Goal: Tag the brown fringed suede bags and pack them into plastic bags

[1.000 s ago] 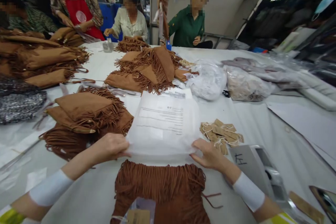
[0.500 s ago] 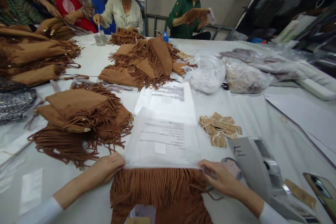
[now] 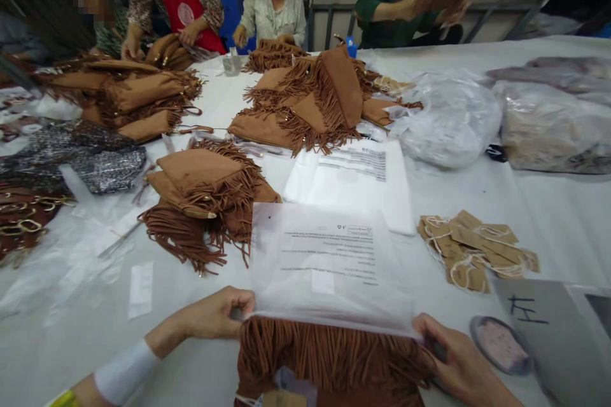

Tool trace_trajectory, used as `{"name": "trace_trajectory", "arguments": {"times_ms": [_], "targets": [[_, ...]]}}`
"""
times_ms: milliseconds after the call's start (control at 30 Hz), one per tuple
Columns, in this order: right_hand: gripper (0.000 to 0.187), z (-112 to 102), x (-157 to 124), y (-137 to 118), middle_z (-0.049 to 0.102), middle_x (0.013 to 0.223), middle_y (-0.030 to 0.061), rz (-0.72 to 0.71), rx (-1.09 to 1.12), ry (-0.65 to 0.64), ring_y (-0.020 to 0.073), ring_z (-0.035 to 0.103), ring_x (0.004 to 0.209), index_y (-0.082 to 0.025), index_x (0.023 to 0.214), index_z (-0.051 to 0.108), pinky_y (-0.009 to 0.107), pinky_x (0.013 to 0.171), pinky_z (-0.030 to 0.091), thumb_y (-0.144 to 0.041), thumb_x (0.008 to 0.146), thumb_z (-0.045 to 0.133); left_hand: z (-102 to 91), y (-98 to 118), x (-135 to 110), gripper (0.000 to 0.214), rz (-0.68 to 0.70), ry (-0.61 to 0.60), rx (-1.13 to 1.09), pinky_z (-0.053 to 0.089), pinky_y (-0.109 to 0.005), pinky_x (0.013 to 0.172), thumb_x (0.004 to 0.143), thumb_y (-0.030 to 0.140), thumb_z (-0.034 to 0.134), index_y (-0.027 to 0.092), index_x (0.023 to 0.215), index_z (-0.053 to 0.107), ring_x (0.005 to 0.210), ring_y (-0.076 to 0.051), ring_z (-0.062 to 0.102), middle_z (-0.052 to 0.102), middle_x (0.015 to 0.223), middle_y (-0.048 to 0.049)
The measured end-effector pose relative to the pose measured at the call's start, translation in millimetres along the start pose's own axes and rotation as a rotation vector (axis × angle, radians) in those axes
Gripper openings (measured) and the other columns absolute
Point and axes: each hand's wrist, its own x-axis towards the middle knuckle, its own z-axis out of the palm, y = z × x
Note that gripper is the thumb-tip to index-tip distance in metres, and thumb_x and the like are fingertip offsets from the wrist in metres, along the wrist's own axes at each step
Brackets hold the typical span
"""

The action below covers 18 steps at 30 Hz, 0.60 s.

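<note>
A translucent plastic bag (image 3: 329, 254) with printed text and a small white label lies in front of me, its near edge stretched between my hands. My left hand (image 3: 224, 311) pinches the left corner of that edge, thumb and forefinger together. At the right corner my right hand (image 3: 446, 353) is closed on the bag's edge, its fingers close to the fringe. Directly below the edge is a brown fringed bag (image 3: 329, 356), cut off by the bottom of the view. A kraft tag (image 3: 285, 399) and a bit of clear plastic rest on it. Whether its far end sits inside the plastic is unclear.
More fringed bags (image 3: 200, 172) lie beyond my left hand, with a larger pile (image 3: 305, 102) behind. A stack of white printed bags (image 3: 353, 172) lies ahead. Right are string tags (image 3: 472, 248), a round container (image 3: 501, 343) and a grey box (image 3: 548, 331). Co-workers stand across the table.
The view has turned left, so things appear farther right. Both hands still hold the plastic bag's corners, and its near edge now slopes down to the right in view.
</note>
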Motion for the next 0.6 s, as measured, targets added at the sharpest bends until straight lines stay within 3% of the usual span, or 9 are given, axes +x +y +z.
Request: {"name": "trace_trajectory", "arguments": {"times_ms": [133, 200, 267, 333, 500, 600], "targets": [[0.034, 11, -1, 3, 0.050, 0.049, -0.0041, -0.022, -0.007, 0.051, 0.0131, 0.046, 0.047, -0.025, 0.061, 0.044, 0.023, 0.045, 0.036, -0.052, 0.075, 0.058, 34.9, -18, 3, 0.027, 0.075, 0.417, 0.231, 0.022, -0.022, 0.051, 0.069, 0.014, 0.052, 0.021, 0.057, 0.029, 0.053, -0.009, 0.030, 0.032, 0.053, 0.0077], [0.030, 16, -3, 5, 0.049, 0.047, -0.0054, -0.075, -0.054, 0.135, 0.0121, 0.045, 0.044, -0.025, 0.061, 0.043, 0.022, 0.042, 0.035, -0.047, 0.075, 0.059, 51.9, -29, 6, 0.026, 0.163, 0.659, 0.356, 0.021, -0.023, 0.051, 0.066, 0.010, 0.045, 0.021, 0.055, 0.025, 0.052, -0.009, 0.031, 0.031, 0.051, 0.0068], [0.026, 20, -5, 8, 0.047, 0.046, -0.0067, -0.162, -0.108, 0.229, 0.0108, 0.043, 0.042, -0.025, 0.061, 0.044, 0.020, 0.041, 0.035, -0.042, 0.075, 0.058, 62.0, -36, 6, 0.025, 0.218, 0.813, 0.430, 0.021, -0.023, 0.051, 0.068, 0.010, 0.042, 0.021, 0.055, 0.024, 0.050, -0.009, 0.032, 0.032, 0.050, 0.0065], [0.022, 22, -7, 9, 0.048, 0.047, -0.0074, -0.243, -0.136, 0.277, 0.0099, 0.044, 0.041, -0.024, 0.063, 0.045, 0.019, 0.041, 0.036, -0.037, 0.076, 0.057, 63.1, -37, 3, 0.026, 0.209, 0.824, 0.431, 0.022, -0.022, 0.050, 0.072, 0.012, 0.043, 0.022, 0.056, 0.024, 0.049, -0.009, 0.033, 0.032, 0.050, 0.0070], [0.017, 18, -19, 4, 0.054, 0.056, -0.0049, -0.248, -0.109, 0.179, 0.0105, 0.051, 0.048, -0.023, 0.072, 0.050, 0.019, 0.048, 0.042, -0.033, 0.085, 0.050, 49.4, -27, -27, 0.023, 0.091, 0.536, 0.361, 0.033, -0.020, 0.056, 0.076, 0.019, 0.052, 0.022, 0.062, 0.034, 0.056, -0.011, 0.044, 0.043, 0.056, 0.0066], [0.016, 15, -34, -1, 0.058, 0.065, -0.0016, -0.232, -0.078, 0.091, 0.0121, 0.054, 0.058, -0.021, 0.076, 0.052, 0.021, 0.054, 0.043, -0.033, 0.087, 0.049, 50.9, -43, -51, 0.023, 0.094, 0.431, 0.356, 0.039, -0.021, 0.060, 0.085, 0.030, 0.050, 0.022, 0.065, 0.041, 0.061, -0.013, 0.050, 0.051, 0.062, 0.0047]]}}
